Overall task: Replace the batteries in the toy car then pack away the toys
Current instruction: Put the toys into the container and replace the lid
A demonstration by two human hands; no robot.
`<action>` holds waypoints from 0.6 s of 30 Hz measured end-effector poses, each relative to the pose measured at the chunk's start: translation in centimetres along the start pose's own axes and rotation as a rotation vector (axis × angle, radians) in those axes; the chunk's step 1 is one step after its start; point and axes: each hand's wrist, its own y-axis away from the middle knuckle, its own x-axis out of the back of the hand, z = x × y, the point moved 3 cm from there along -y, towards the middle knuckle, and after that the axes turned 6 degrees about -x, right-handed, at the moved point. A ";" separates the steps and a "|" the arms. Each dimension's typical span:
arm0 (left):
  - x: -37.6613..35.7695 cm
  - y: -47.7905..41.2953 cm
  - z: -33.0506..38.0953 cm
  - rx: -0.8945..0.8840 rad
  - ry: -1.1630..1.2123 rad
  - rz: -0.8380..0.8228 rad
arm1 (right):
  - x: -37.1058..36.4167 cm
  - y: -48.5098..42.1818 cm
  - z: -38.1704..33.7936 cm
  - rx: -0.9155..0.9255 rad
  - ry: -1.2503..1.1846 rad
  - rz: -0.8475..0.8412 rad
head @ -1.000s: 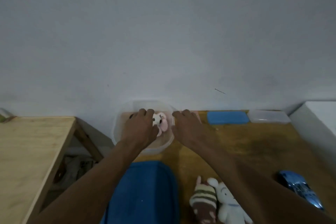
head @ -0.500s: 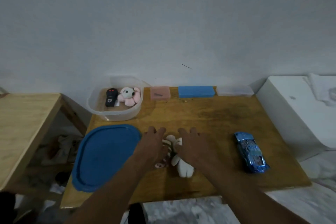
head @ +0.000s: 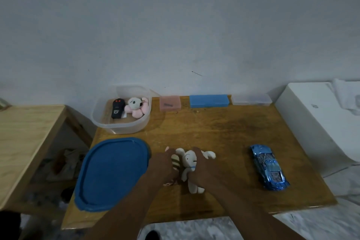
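Observation:
A shiny blue toy car [head: 268, 166] lies on the right of the wooden table [head: 224, 128]. At the back left stands a clear plastic tub [head: 101, 121] holding a black remote control [head: 117, 108] and a pink and white plush [head: 136, 107]. Its blue lid [head: 111, 173] lies flat in front of it. Near the table's middle my left hand [head: 163, 166] grips a brown-striped plush [head: 176, 162], while my right hand [head: 204, 167] grips a white plush rabbit [head: 190, 161]. Both plushes are partly hidden under my fingers.
Along the wall sit a pink box [head: 170, 103], a blue case [head: 208, 101] and a clear case [head: 251, 99]. A second wooden table [head: 25, 142] stands to the left, and a white appliance [head: 319, 122] to the right.
Both hands left the tub at the back, came to the two plushes at the table's middle and have closed round them. The view has tilted down.

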 end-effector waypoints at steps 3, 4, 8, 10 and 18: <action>3.1 0.2 -0.5 0.010 0.058 0.094 | 1.9 -0.2 -1.9 0.093 0.007 0.067; 4.5 0.1 -0.9 0.016 0.066 0.123 | 2.6 -0.5 -2.9 0.117 0.010 0.092; 11.2 -0.4 -2.9 0.040 0.090 0.286 | 4.6 -2.4 -9.2 0.179 -0.034 0.108; 14.6 -0.8 -4.6 0.053 0.095 0.342 | 5.2 -3.6 -12.9 0.235 -0.065 0.145; 23.1 -4.0 -13.9 0.146 0.112 0.465 | 3.8 -8.4 -25.2 0.278 -0.083 0.168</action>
